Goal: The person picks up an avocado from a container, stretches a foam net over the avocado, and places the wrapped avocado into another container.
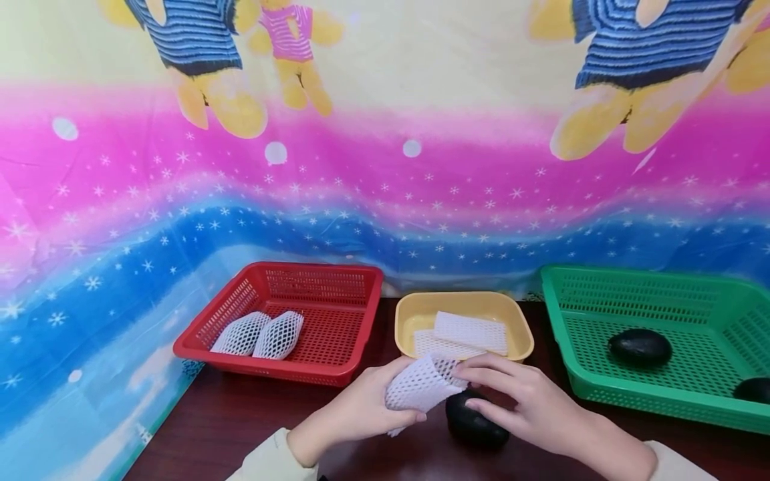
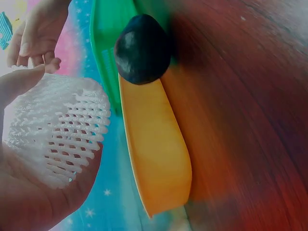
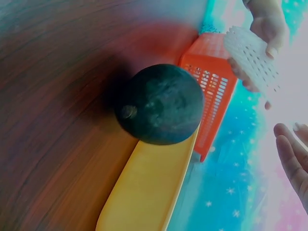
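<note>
My left hand (image 1: 361,404) grips a white foam net sleeve (image 1: 421,387), its mesh end facing right. The sleeve (image 2: 67,125) also fills much of the left wrist view, between the thumb and palm. Close to the sleeve's open end is my right hand (image 1: 529,401), fingers extended and thumb apart. In the right wrist view a small gap shows between the right fingers (image 3: 291,154) and the sleeve (image 3: 252,60). A dark avocado (image 1: 475,422) lies on the table below the right hand, its stem end visible (image 3: 159,103) in the right wrist view.
A red basket (image 1: 289,371) at left holds two net-wrapped fruits (image 1: 279,335). Flat foam nets (image 1: 472,332) lie in a yellow tray (image 1: 404,314) at centre. The green basket (image 1: 625,391) at right contains dark avocados (image 1: 640,347). A printed cloth (image 1: 385,200) hangs behind.
</note>
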Tool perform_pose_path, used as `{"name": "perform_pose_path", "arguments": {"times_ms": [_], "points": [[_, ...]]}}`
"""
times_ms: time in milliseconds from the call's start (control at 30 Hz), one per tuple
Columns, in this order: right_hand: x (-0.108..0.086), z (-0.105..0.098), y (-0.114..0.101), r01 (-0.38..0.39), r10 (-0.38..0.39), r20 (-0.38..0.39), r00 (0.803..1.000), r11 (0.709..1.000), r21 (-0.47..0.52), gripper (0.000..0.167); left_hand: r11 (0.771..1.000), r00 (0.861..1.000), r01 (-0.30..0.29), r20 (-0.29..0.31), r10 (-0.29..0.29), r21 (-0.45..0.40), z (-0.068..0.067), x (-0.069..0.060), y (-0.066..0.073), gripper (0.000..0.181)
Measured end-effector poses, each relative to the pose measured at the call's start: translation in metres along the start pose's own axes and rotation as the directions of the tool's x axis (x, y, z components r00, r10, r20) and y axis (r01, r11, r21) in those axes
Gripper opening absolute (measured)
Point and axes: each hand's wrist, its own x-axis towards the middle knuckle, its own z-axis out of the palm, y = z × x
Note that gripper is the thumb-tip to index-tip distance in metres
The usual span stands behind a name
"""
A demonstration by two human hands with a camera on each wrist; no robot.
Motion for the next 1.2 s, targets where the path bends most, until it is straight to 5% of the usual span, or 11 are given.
{"name": "perform_pose_path", "arguments": {"times_ms": [267,367,467,633,700,833,1033,1200], "points": [[-0.017,-0.007,0.001,-0.132,0.133,0.047,0.99,0.99,-0.041,0.036,0.997,0.999,0.051,-0.024,-0.049,0.065,-0.007,-0.009,-0.007,0.06],[-0.026,-0.008,0.0,-0.25,0.256,0.119,0.959,0.966,-0.063,0.044,0.991,0.997,0.072,-0.02,-0.07,0.114,-0.007,-0.011,-0.01,0.061],[-0.033,-0.008,-0.001,-0.402,0.414,0.233,0.88,0.91,-0.099,0.048,0.983,0.998,0.07,-0.018,-0.068,0.167,-0.007,-0.013,-0.013,0.062],[-0.04,-0.008,0.005,-0.612,0.594,0.445,0.67,0.781,-0.121,0.068,0.973,0.999,0.051,-0.023,-0.047,0.226,-0.006,-0.015,-0.017,0.065],[-0.043,-0.006,0.008,-0.648,0.605,0.485,0.631,0.755,-0.1,0.075,0.969,0.998,0.062,-0.024,-0.058,0.238,-0.006,-0.016,-0.018,0.066],[-0.047,0.0,0.012,-0.661,0.579,0.507,0.638,0.75,-0.023,0.08,0.969,0.996,0.086,-0.026,-0.082,0.232,-0.007,-0.017,-0.021,0.065],[-0.053,0.011,0.016,-0.56,0.503,0.462,0.73,0.828,-0.017,0.083,0.971,0.998,0.066,-0.027,-0.061,0.232,-0.005,-0.018,-0.024,0.065],[-0.054,0.017,0.019,-0.52,0.483,0.451,0.75,0.853,-0.049,0.078,0.967,0.997,0.07,-0.028,-0.065,0.243,-0.005,-0.018,-0.026,0.066]]}}
